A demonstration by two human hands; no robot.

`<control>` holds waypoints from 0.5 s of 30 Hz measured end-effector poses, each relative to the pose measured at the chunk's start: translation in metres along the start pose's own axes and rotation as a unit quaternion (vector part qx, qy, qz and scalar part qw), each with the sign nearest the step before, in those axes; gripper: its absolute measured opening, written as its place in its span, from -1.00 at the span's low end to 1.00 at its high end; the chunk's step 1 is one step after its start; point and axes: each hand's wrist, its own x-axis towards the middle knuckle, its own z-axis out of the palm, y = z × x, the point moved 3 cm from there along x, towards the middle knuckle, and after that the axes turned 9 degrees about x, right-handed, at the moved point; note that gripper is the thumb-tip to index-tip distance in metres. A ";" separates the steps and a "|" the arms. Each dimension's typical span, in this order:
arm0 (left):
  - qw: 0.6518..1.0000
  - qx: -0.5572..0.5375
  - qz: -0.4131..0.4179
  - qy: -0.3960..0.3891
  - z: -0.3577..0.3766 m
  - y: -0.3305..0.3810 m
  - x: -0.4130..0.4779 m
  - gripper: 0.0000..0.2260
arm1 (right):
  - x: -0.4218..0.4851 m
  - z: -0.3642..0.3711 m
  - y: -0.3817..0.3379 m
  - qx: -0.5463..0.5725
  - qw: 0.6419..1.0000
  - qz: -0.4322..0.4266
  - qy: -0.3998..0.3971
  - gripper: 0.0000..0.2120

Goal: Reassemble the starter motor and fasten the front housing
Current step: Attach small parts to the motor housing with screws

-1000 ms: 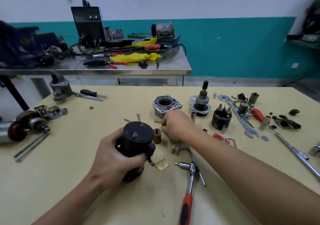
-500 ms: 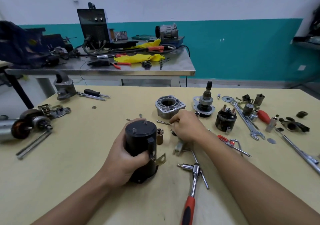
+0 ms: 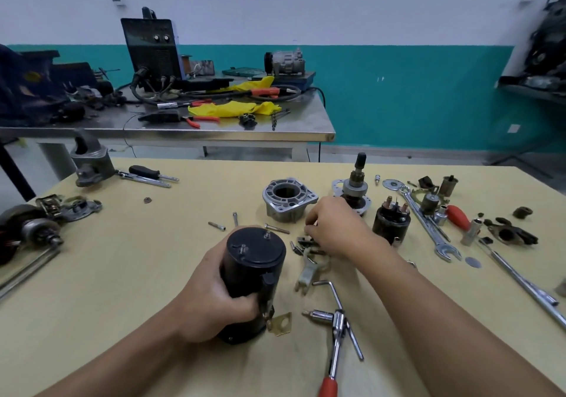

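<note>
Left hand (image 3: 211, 301) grips the upright black motor body (image 3: 254, 262); right hand (image 3: 335, 228) curls over small parts (image 3: 301, 243), hold unclear

The single view comes from a camera worn on the person's head, above the near edge of the yellow worktable (image 3: 122, 274). It faces forward and tilts down, so both forearms run in from the bottom corners. It sits close: the left hand (image 3: 214, 298) gripping the black motor body (image 3: 254, 262) and the right hand (image 3: 333, 228) fill the lower middle, and the wide lens bends the tabletop's sides outward. Farther along the same line of sight it takes in the steel bench (image 3: 306, 121) and the teal-and-white wall (image 3: 413, 90) behind.
</note>
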 end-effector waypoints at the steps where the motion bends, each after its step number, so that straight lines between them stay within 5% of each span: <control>1: 1.000 0.006 0.007 0.003 0.000 0.001 0.000 -0.59 | 0.002 0.002 0.000 -0.007 1.000 0.002 -0.001 -0.87; 11: 0.999 0.030 0.031 0.010 0.001 0.013 -0.004 -0.52 | 0.007 0.012 -0.006 -0.109 0.993 0.007 -0.042 -0.90; 15: 0.999 0.028 0.042 0.003 0.005 0.016 -0.007 -0.53 | -0.019 -0.031 -0.031 0.010 0.998 -0.039 -0.038 -0.76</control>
